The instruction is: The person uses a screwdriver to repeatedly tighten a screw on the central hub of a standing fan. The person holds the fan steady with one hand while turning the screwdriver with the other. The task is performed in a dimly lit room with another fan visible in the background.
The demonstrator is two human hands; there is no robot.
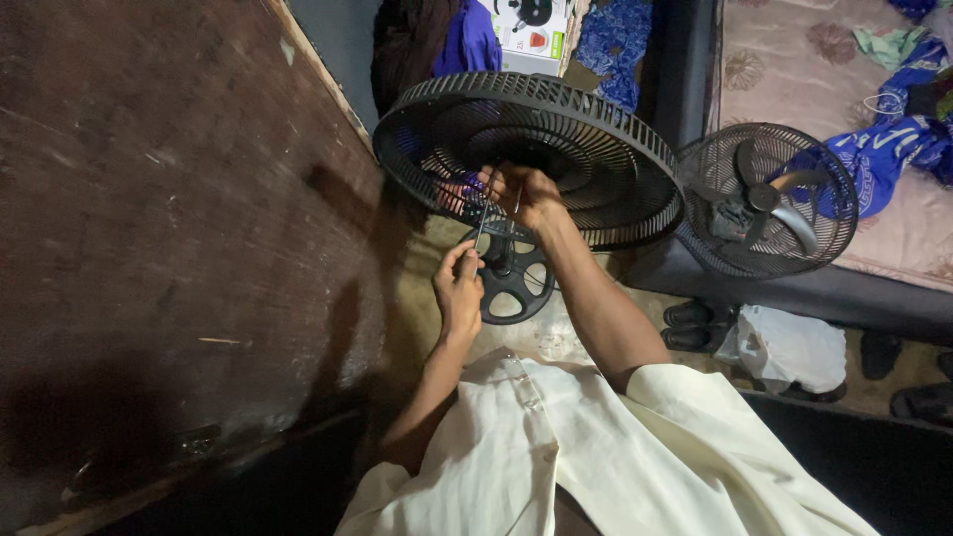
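A large black fan guard (596,149) is tilted up in front of me, its open side facing me. My right hand (526,194) reaches into its centre and grips the hub area. My left hand (459,288) sits just below the guard, fingers closed on the handle of a thin screwdriver (482,226) whose shaft points up into the guard's middle. Under both hands lies a round black fan base (516,283) with spoke-shaped openings.
A dark wooden panel (169,218) fills the left side. A second fan (764,199) with a wire guard and grey blades leans against a bed (794,69) at right. A white bag (789,347), dark sandals (690,326) and a box (531,30) lie around.
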